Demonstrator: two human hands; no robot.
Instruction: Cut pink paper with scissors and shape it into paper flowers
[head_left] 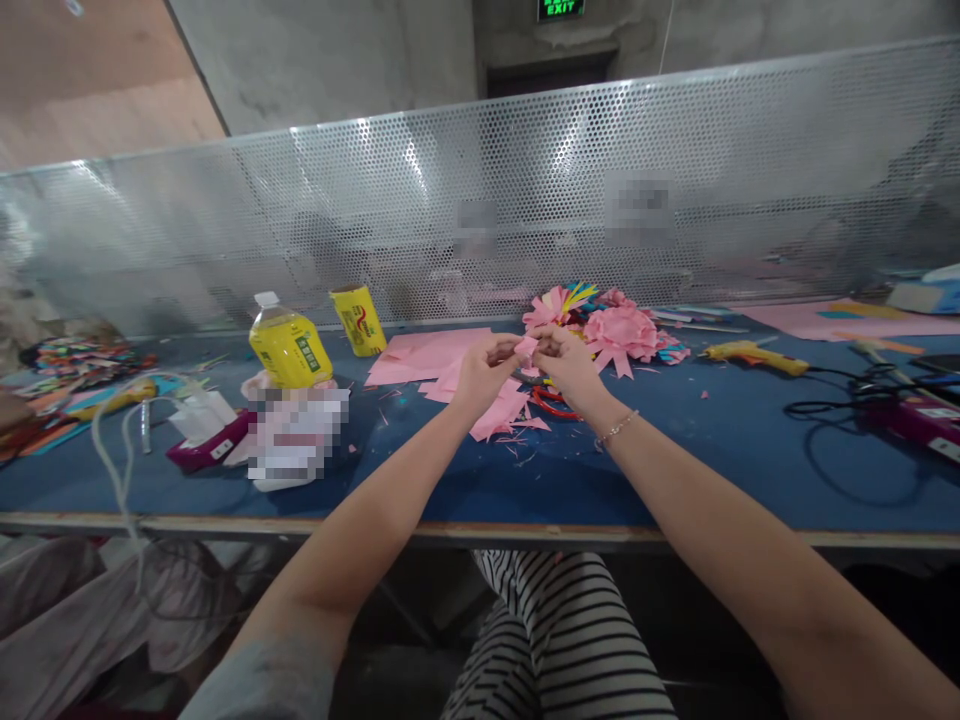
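Your left fingers (502, 345) and right fingers (553, 342) pinch the pink paper (526, 350) closed between them, so press lightly against stray creases.

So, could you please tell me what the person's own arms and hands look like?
The left hand and right hand are ungloved. A thin, chain-like bracelet circles the right wrist. A greyish sleeve shows near the left elbow; none is visible on the right.

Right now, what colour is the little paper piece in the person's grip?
The little paper piece is pink; it shows best in the head view.
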